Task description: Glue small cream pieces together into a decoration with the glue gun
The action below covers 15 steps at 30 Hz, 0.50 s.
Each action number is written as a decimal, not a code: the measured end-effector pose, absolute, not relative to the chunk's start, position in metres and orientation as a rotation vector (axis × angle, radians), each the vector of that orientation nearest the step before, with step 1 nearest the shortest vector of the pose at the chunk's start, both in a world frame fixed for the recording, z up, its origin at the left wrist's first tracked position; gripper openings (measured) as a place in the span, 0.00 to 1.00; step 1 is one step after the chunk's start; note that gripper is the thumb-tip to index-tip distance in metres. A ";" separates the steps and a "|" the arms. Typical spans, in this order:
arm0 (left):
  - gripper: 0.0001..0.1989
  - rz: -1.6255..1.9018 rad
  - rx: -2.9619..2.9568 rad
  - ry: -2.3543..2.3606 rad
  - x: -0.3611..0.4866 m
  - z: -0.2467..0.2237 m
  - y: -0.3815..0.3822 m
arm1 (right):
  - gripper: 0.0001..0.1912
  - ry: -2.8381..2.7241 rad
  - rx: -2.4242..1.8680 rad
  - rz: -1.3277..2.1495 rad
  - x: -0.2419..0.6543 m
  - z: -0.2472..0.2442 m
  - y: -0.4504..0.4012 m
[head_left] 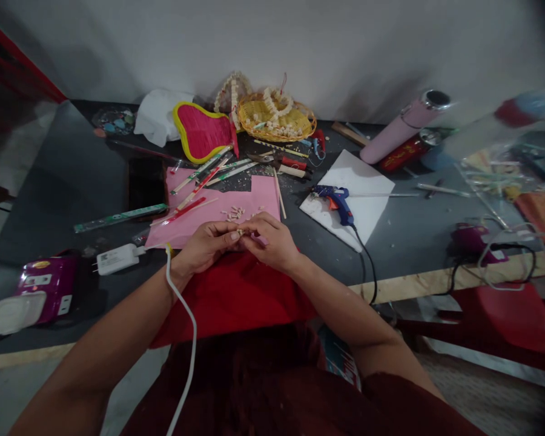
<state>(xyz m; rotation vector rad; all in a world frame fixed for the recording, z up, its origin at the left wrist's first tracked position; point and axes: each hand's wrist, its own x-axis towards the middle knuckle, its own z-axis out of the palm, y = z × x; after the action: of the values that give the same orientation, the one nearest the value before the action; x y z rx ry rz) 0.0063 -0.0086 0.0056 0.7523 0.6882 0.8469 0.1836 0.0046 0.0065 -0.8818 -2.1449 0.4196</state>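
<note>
My left hand (211, 245) and my right hand (272, 242) meet over the near edge of a pink sheet (263, 192). Between their fingertips is a small cluster of pale wooden pieces (240, 232), pinched from both sides; its exact shape is partly covered by the fingers. Just beyond the fingers, several short pale wooden pieces (234, 213) lie loose on the sheet. A red cloth (249, 297) is under my wrists. A white cable (186, 303) passes over my left wrist.
A blue glue gun (338, 200) lies on a white board (372, 181) to the right. Wrapped chopsticks (204, 184), pliers (266, 158) and a yellow basket (254, 124) are farther back. A pink flask (404, 127) stands at right; a white charger (118, 259) and phone (146, 181) lie left.
</note>
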 end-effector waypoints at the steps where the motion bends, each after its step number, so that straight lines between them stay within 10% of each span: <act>1: 0.13 0.849 0.749 0.691 0.006 0.005 -0.009 | 0.10 -2.150 -0.873 0.434 0.184 0.006 0.005; 15: 0.06 0.862 0.786 0.727 0.006 0.004 -0.008 | 0.11 -2.124 -0.749 0.419 0.185 0.001 0.006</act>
<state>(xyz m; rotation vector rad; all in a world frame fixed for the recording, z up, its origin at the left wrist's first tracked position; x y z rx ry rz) 0.0058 -0.0083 0.0037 0.7857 0.7269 0.8624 0.1849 0.0058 0.0010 -0.7489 -2.1239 0.4189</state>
